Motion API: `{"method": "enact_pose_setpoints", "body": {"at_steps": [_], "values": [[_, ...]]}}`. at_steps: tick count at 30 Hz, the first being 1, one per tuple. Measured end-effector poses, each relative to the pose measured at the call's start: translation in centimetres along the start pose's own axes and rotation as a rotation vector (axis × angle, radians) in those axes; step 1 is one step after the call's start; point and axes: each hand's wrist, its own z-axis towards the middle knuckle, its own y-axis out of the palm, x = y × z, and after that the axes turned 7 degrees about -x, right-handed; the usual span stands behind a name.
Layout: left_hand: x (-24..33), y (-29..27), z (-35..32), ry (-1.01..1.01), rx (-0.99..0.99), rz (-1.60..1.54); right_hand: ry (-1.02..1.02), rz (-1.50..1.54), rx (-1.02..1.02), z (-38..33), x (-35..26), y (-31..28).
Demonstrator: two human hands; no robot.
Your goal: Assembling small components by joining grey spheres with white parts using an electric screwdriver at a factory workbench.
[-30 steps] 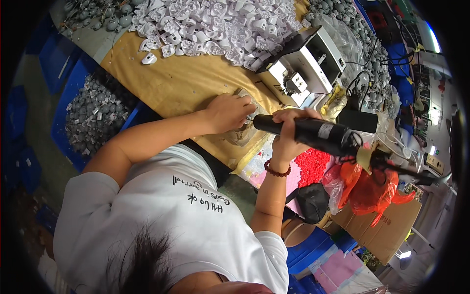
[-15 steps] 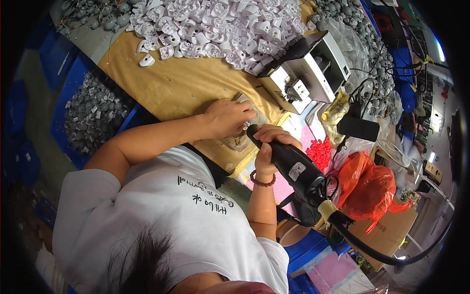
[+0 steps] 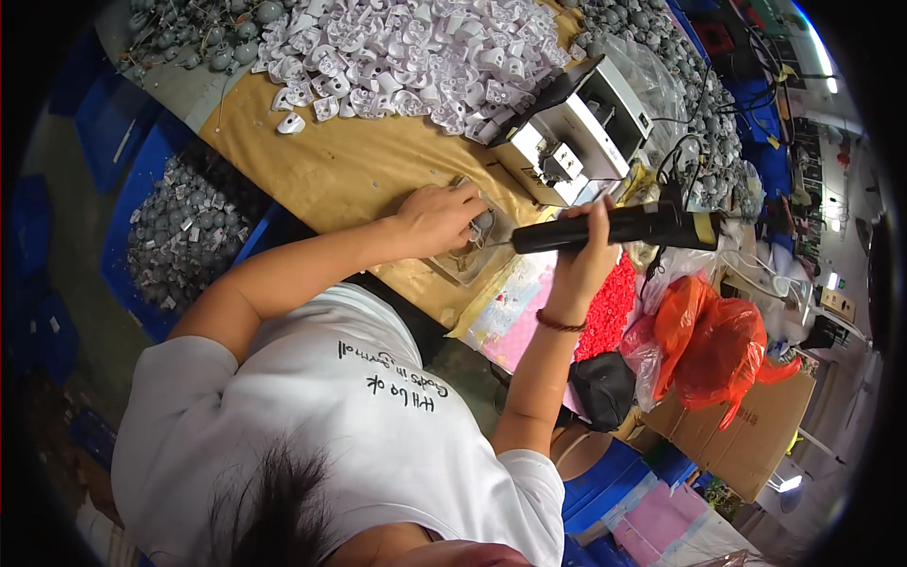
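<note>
Swinging outward and levelling off, the black cylindrical power driver (image 3: pixel 642 227) has left the steep slant it had half a second ago, when its nose was close against the left hand; now its body lies almost sideways. The right hand (image 3: pixel 584 253) keeps its fingers wrapped around the barrel. The thin metal bit (image 3: pixel 501 245) shows plainly between the driver's nose and the work, its end just beside the small grey rounded plastic part (image 3: pixel 484 221); whether they touch, I cannot tell.

The left hand (image 3: pixel 440 217) has hardly moved. Its fingers are curled over the grey part, apparently pinching it, though the fingertips are partly hidden and I cannot tell how firm the hold is. The part sits at the beige block-like holder (image 3: pixel 463 268) on the mustard-yellow covered tabletop (image 3: pixel 331 175). This probably means a break in driving: the part remains held in place, while the driver is drawn back from it.

Beyond the hands stands the white box-shaped device with a black cover (image 3: pixel 590 135), near the heap of white moulded plastic pieces (image 3: pixel 406 61). A pile of small red pieces (image 3: pixel 609 312) lies beyond the right wrist.
</note>
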Motion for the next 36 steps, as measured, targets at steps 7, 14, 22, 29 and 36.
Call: {"method": "enact_pose_setpoints", "body": {"at_steps": [7, 14, 22, 29, 36], "values": [[-0.1, -0.2, -0.6, 0.073, 0.037, -0.004, -0.228, -0.157, 0.31, 0.9, 3.6, -6.4], [0.2, -0.3, -1.2, 0.135, 0.07, 0.04, -0.108, -0.744, -0.206, -6.0, 8.8, -1.0], [0.2, -0.4, -0.4, 0.158, 0.071, -0.001, 0.176, 0.034, 0.023, -4.1, 8.5, 1.4], [-0.5, -3.9, -4.0, 0.094, 0.04, -0.043, 0.391, 0.379, -0.026, -4.0, 8.6, 2.8], [-5.7, -15.0, -15.8, -0.291, -0.494, 0.125, 0.113, -0.635, -0.643, -6.1, 9.1, 4.0]]}}
